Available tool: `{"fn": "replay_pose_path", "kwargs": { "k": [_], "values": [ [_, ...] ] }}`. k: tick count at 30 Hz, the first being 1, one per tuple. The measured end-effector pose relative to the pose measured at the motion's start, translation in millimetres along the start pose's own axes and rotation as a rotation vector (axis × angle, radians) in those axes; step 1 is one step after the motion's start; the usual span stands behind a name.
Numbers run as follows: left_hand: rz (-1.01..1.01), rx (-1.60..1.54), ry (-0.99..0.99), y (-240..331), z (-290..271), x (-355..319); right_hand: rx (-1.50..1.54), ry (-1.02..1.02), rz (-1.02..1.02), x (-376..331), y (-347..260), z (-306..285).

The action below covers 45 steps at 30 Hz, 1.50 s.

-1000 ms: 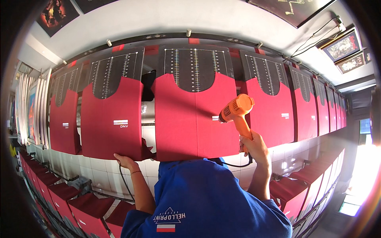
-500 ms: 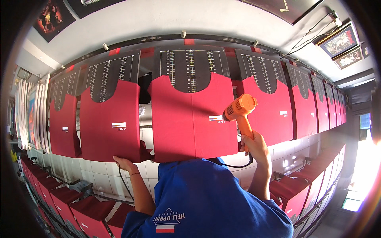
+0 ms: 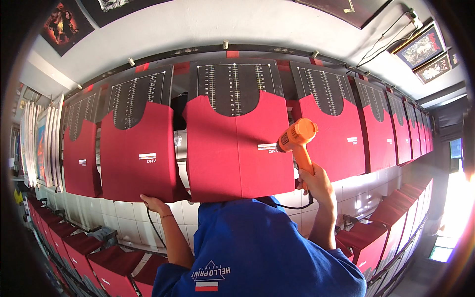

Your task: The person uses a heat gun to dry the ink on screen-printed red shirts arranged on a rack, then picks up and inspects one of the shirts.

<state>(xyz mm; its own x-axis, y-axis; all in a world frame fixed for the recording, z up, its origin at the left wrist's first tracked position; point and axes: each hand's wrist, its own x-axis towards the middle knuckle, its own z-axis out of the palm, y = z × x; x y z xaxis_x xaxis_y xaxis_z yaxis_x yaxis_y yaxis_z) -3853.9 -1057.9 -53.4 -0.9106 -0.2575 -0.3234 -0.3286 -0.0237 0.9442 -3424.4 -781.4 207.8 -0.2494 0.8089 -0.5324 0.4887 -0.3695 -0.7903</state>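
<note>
Orange, pistol-shaped heat gun [image 3: 303,131] sits clamped in my right hand [image 3: 319,185], nozzle [image 3: 280,144] near white print [image 3: 267,147] on the central red fabric shirt [image 3: 232,168]; my left hand [image 3: 157,205] touches the next red shirt [image 3: 131,178] leftward, its grip unclear to me.

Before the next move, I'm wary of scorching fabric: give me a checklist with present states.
1. Orange heat gun held in the right hand: ok.
2. Nozzle pointing toward the striped print on the middle red panel: ok.
3. Left hand away from the nozzle: ok, at the lower edge of the next red panel leftward.
4. Gap between nozzle and middle red panel: cannot tell from this overhead view.
5. Heat gun power: cannot tell.
6. Black cord's full route: cannot tell, partly hidden.
</note>
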Motion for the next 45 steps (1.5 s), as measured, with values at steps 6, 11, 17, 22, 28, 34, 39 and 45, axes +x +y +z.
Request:
{"fn": "replay_pose_path", "kwargs": {
  "k": [6, 11, 17, 22, 28, 34, 39, 45],
  "values": [
    [-0.011, -0.013, -0.013, 0.7, 3.1, -3.0, 0.046, -0.059, 0.004, -5.9, 4.0, -12.1],
    [-0.029, 0.022, -0.035, -2.5, -7.1, 1.8, 0.073, -0.118, 0.003, -3.7, 13.0, -17.1],
    [-0.14, 0.263, -0.105, 22.2, -24.0, -22.9, 0.069, -0.129, -0.04, -4.4, 15.7, -15.9],
    [-0.177, 0.27, -0.157, 40.2, -65.1, -9.5, 0.095, -0.116, -0.022, -7.4, 6.3, -5.1],
    [-0.104, 0.216, -0.065, 73.5, -97.8, 72.5, 0.094, -0.049, 0.005, -6.2, 5.2, 14.3],
    [0.035, 0.288, 0.108, 111.4, -97.8, 196.1, 0.133, 0.045, 0.008, -9.4, -25.8, 112.3],
    [0.09, 0.427, 0.278, 153.6, -111.4, 331.1, 0.159, -0.176, -0.095, -21.1, -60.7, 264.0],
    [-0.01, 0.556, 0.219, 176.1, -108.1, 437.8, 0.165, -0.35, -0.036, -42.4, -130.0, 417.2]
  ]
}}
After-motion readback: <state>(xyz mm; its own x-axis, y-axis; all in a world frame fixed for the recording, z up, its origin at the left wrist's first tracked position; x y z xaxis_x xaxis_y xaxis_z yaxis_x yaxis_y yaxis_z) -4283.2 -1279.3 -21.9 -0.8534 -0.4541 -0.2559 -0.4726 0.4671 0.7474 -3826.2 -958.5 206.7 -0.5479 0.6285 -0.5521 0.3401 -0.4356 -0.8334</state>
